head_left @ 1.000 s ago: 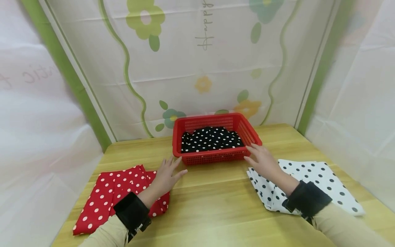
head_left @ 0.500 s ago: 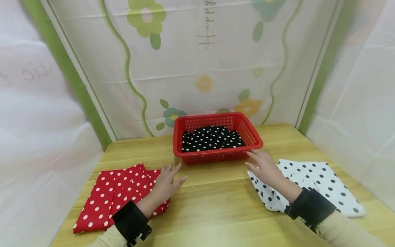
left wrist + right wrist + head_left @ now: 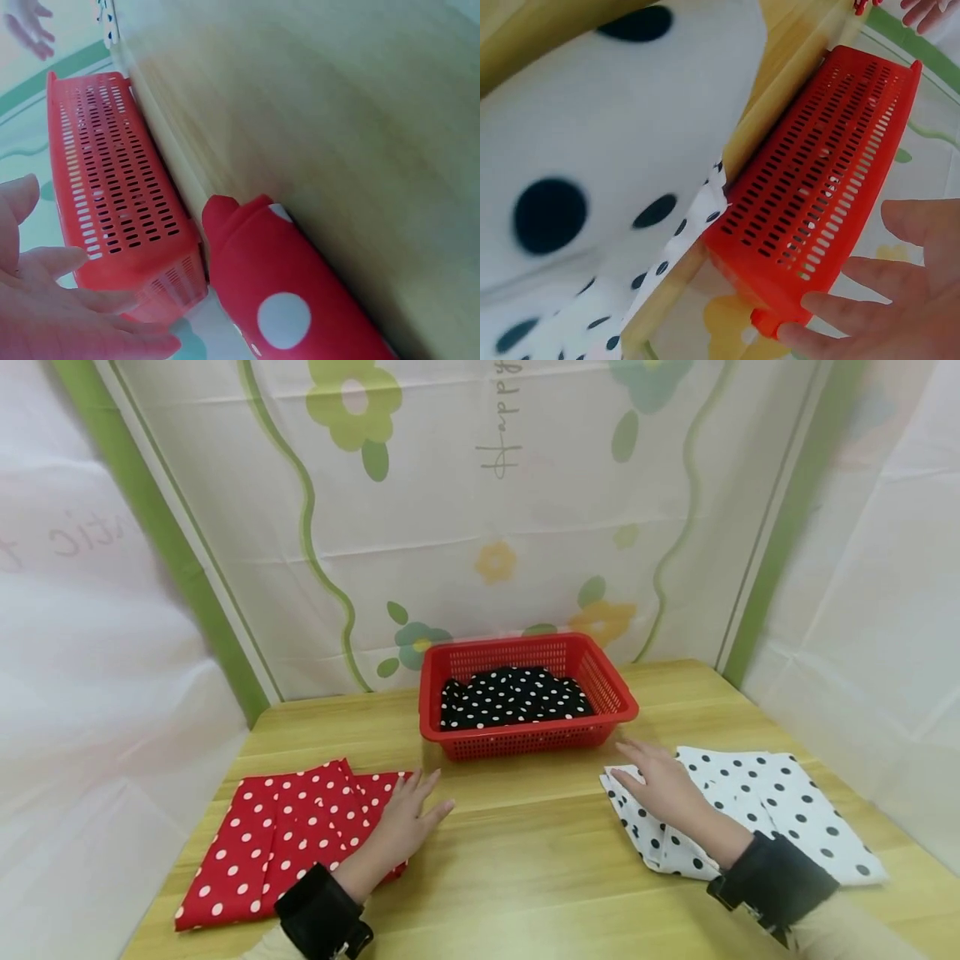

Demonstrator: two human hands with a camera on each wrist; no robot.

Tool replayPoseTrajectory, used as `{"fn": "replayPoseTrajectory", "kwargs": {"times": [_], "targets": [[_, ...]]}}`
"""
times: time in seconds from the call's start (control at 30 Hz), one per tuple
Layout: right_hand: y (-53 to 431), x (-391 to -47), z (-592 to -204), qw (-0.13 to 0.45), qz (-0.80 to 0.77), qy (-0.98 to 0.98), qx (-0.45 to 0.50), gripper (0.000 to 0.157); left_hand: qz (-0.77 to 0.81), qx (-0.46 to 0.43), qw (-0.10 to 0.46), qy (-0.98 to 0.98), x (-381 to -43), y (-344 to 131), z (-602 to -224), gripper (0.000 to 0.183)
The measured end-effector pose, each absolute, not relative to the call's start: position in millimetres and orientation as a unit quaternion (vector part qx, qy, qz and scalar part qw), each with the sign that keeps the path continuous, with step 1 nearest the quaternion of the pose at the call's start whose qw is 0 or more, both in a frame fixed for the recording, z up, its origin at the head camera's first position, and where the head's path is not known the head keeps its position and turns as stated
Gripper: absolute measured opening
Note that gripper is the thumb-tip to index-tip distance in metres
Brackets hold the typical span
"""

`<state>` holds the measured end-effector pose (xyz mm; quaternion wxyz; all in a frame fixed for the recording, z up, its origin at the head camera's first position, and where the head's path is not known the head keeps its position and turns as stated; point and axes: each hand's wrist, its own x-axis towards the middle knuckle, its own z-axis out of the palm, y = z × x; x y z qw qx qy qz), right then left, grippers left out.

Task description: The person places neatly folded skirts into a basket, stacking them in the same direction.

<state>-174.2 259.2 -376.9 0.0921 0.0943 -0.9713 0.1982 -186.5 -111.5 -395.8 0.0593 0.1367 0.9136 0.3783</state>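
Observation:
My left hand (image 3: pixel 401 822) hovers over the inner edge of a folded red cloth with white dots (image 3: pixel 273 835), its fingers spread and holding nothing. On the other side, my right hand (image 3: pixel 667 789) is above the near-left part of a folded white cloth with black dots (image 3: pixel 787 814), fingers extended and nothing in them. Between and beyond both hands stands a red plastic basket (image 3: pixel 525 742) with slotted walls. Inside it lies a bunched black cloth with white dots (image 3: pixel 517 697). In the left wrist view the fingers (image 3: pixel 112 341) overlap the basket's end.
A light wooden table (image 3: pixel 517 860) carries everything. Behind it hangs a white curtain (image 3: pixel 420 527) printed with flowers, and white sheets (image 3: pixel 97 735) close off both sides. Green strips (image 3: pixel 161 543) run down the corners.
Both hands have drawn back from the basket towards the body. The right hand has left the basket's front corner and moved right, over the white cloth. The cloths and basket stay put.

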Motion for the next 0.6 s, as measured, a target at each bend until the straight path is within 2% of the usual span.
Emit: {"fn": "replayPoseTrajectory", "kwargs": {"times": [0.6], "targets": [[295.7, -159.7, -400.3, 0.052, 0.160, -0.986, 0.022, 0.054, 0.403, 0.124, 0.083, 0.903, -179.3, -112.1, -398.6, 0.066]]}}
